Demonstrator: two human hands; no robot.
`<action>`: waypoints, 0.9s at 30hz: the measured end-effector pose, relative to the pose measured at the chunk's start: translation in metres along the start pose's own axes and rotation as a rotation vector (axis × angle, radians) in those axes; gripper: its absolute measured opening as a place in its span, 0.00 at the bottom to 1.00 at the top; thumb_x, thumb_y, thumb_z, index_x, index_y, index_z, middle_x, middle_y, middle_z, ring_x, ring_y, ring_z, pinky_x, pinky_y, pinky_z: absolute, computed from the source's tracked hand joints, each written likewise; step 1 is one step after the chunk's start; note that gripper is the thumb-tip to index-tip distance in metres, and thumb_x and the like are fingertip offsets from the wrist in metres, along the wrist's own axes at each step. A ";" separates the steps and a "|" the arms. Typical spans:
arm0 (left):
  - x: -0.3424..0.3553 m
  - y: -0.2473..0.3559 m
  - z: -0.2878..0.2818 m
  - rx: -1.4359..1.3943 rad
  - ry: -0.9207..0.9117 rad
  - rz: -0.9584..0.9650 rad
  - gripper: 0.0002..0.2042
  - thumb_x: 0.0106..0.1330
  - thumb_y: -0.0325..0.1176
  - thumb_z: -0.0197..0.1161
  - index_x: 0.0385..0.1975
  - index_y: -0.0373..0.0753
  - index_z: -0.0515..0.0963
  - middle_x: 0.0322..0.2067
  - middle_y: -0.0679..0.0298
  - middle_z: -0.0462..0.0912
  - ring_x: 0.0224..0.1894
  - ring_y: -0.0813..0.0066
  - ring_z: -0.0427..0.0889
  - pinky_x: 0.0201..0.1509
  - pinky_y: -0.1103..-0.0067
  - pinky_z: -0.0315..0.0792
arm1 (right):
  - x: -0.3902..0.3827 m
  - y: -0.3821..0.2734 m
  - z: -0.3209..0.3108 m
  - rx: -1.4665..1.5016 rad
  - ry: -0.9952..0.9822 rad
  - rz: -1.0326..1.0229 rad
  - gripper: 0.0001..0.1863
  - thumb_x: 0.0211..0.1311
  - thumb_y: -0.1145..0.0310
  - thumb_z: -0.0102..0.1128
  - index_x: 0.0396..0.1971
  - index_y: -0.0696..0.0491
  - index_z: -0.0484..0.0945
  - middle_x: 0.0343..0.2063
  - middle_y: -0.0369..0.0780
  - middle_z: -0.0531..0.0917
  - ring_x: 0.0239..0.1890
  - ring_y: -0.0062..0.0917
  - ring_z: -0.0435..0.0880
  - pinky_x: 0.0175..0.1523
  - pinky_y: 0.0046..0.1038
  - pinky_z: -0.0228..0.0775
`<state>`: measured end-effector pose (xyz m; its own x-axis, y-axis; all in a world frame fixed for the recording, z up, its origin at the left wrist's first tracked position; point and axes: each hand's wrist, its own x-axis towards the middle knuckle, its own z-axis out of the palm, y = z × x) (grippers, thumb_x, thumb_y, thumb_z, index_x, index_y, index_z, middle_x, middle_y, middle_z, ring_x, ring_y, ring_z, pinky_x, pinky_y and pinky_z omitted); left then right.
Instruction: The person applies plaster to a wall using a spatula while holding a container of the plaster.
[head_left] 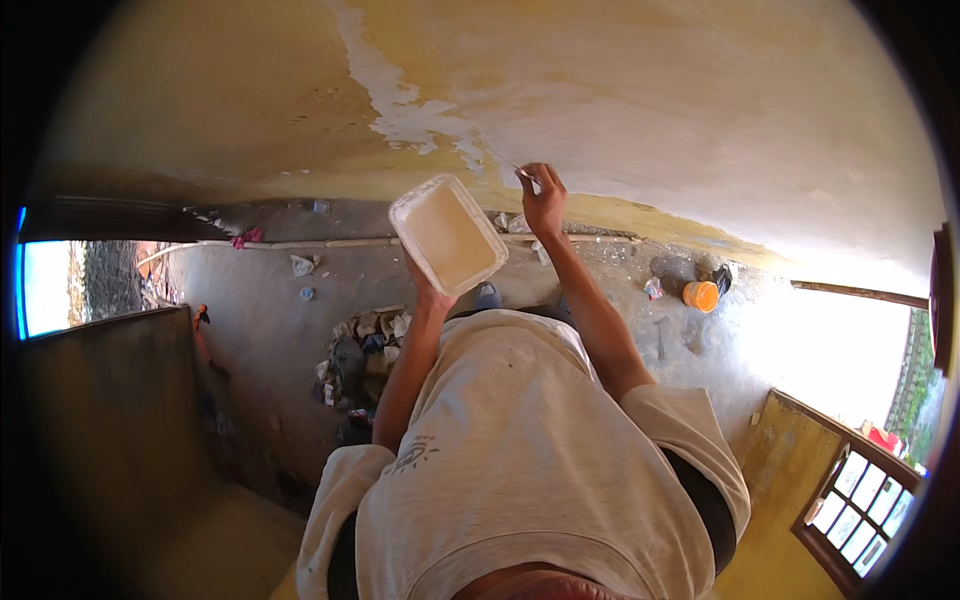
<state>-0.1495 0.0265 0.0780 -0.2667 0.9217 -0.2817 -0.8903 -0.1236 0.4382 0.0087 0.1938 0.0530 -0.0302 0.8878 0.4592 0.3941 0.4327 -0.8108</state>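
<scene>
My left hand (431, 290) grips a white rectangular plastic tub (420, 252) by its near side; a cream-coloured liquid or paste fills part of it. Up against the yellowish wall (660, 110), my right hand (546, 208) is closed on a thin, slim-handled tool (522, 173), too small to name surely. The tool's tip points at the wall, at the lower end of a pale grey patch (395, 105) running down the yellow surface. Whether the tip touches the wall I cannot tell. The tub hangs to the left of my right hand, apart from the wall.
A long pale pole (320, 243) lies along the foot of the wall. Rubbish is heaped (365, 350) on the floor at my left. An orange bucket (700, 296) stands on the right beside a dark bag (722, 278). A paned window (860, 510) is at lower right.
</scene>
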 end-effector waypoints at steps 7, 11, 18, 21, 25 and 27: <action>-0.006 0.020 -0.027 -0.004 0.081 0.050 0.29 0.75 0.58 0.41 0.65 0.44 0.66 0.59 0.63 0.75 0.57 0.64 0.78 0.59 0.65 0.76 | 0.057 -0.020 0.021 -0.117 0.192 -0.107 0.05 0.55 0.79 0.63 0.30 0.55 0.76 0.29 0.46 0.80 0.33 0.45 0.81 0.36 0.40 0.72; 0.000 0.022 -0.031 -0.021 0.090 0.033 0.28 0.75 0.57 0.42 0.65 0.44 0.66 0.59 0.63 0.75 0.57 0.63 0.78 0.58 0.65 0.77 | 0.075 -0.033 -0.035 -0.219 0.368 -0.146 0.07 0.52 0.80 0.66 0.29 0.56 0.76 0.28 0.45 0.79 0.33 0.44 0.81 0.37 0.39 0.71; 0.010 0.016 -0.026 0.037 0.034 -0.002 0.28 0.74 0.58 0.41 0.64 0.44 0.67 0.57 0.64 0.77 0.57 0.64 0.78 0.58 0.65 0.77 | 0.023 -0.020 -0.094 -0.301 0.474 -0.017 0.06 0.59 0.75 0.66 0.35 0.57 0.80 0.27 0.41 0.80 0.29 0.31 0.79 0.35 0.33 0.69; 0.008 0.019 -0.020 0.057 0.011 -0.013 0.28 0.74 0.58 0.42 0.64 0.45 0.68 0.57 0.64 0.77 0.57 0.64 0.78 0.58 0.65 0.77 | -0.009 -0.005 -0.071 -0.280 0.317 -0.014 0.06 0.59 0.75 0.66 0.36 0.57 0.81 0.29 0.41 0.82 0.30 0.29 0.81 0.34 0.32 0.71; 0.003 0.023 -0.024 0.027 -0.030 -0.019 0.29 0.74 0.59 0.42 0.65 0.45 0.67 0.57 0.64 0.77 0.57 0.64 0.78 0.59 0.63 0.77 | -0.015 -0.018 -0.002 -0.119 0.124 -0.010 0.05 0.57 0.77 0.67 0.31 0.55 0.79 0.31 0.43 0.83 0.32 0.38 0.84 0.36 0.34 0.75; 0.000 0.025 -0.026 0.008 -0.037 -0.021 0.29 0.74 0.59 0.42 0.65 0.45 0.67 0.57 0.64 0.77 0.57 0.63 0.78 0.59 0.63 0.76 | -0.007 -0.024 0.026 -0.126 0.042 -0.040 0.05 0.57 0.77 0.65 0.31 0.55 0.77 0.30 0.43 0.81 0.34 0.42 0.82 0.36 0.38 0.73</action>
<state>-0.1815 0.0141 0.0671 -0.2339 0.9371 -0.2593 -0.8928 -0.1013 0.4390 -0.0241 0.1812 0.0592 -0.0109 0.8616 0.5075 0.5053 0.4427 -0.7407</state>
